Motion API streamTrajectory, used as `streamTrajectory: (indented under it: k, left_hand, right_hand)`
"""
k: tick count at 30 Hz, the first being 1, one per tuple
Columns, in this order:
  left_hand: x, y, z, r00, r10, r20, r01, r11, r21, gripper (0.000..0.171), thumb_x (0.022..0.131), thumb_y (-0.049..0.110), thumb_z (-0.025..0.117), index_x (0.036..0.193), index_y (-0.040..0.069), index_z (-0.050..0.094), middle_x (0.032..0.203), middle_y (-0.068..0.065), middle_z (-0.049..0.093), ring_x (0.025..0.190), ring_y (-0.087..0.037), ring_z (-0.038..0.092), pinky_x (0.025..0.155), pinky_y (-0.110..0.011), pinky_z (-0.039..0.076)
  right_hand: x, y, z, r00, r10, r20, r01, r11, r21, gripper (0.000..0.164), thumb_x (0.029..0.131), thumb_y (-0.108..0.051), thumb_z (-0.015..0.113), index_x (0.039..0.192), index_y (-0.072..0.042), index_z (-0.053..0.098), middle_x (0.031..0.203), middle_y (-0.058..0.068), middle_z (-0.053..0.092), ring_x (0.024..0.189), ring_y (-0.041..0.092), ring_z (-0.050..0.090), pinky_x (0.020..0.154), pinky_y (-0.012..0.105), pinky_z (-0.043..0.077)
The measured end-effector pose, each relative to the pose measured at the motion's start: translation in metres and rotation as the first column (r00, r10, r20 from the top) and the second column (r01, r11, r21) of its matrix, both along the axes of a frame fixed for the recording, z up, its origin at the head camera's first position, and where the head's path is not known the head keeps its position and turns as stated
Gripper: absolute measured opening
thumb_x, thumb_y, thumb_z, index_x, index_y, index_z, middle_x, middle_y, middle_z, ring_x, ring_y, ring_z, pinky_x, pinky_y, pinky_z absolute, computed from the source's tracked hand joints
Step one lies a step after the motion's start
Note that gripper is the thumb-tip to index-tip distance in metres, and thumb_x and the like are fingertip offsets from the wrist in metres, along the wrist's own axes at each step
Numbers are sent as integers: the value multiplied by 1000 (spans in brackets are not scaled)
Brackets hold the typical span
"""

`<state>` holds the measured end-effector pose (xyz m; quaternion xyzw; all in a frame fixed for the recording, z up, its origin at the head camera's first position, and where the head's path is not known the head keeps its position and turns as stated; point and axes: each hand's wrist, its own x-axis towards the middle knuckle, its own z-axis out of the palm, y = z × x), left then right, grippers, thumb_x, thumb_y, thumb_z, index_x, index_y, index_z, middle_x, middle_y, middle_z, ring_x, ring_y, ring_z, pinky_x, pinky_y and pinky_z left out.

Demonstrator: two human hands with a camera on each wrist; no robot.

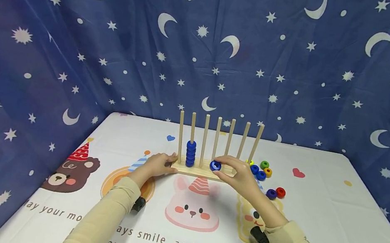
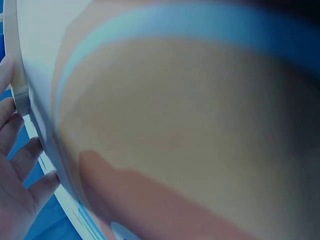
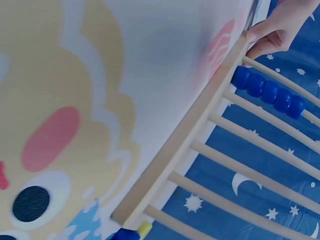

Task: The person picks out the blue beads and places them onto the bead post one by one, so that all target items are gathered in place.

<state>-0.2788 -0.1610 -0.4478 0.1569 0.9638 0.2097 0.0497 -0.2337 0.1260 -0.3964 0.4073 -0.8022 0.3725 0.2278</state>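
A wooden peg rack (image 1: 187,170) with several upright pegs stands on the table. Its left end is held by my left hand (image 1: 157,164), thumb at the front edge; the same grip shows at the top right of the right wrist view. On the second peg from the left sits a stack of blue beads (image 1: 190,154). My right hand (image 1: 239,176) pinches a single blue bead (image 1: 215,165) between thumb and fingers, low in front of the middle pegs. Whether that bead touches a peg I cannot tell. The right wrist view does not show the right hand.
Right of the rack lie loose beads: a green bead (image 1: 264,164), an orange bead (image 1: 267,172), a red bead (image 1: 280,192), a dark blue bead (image 1: 271,194) and others. A printed white cloth (image 1: 189,238) covers the table. Behind hangs a blue star-and-moon curtain (image 1: 193,79).
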Motion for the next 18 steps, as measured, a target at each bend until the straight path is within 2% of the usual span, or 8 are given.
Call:
streamTrajectory:
  k: [9,18]
  left_hand:
    - [1,5,-1,1000,14,26,-15,1000,17,60,84,35,69,136,11,49,144,-10,43,123,-38,51,99,-48,44]
    - [4,3,2,1000,25,4,-25,1000,2,62,83,37,70,135,10,50,142,-12,46,117,-39,55,93,-47,48]
  right_hand:
    - [-1,-10,9,997,-20,-76,20,1000,-7,35,71,-5,79,105,-2,69,101,12,72,90,24,69,76,37,57]
    - [-5,-24,26,999,12,-50,-13,1000,-19,36,73,-4,78,107,2,68,104,16,71,91,26,69,80,38,57]
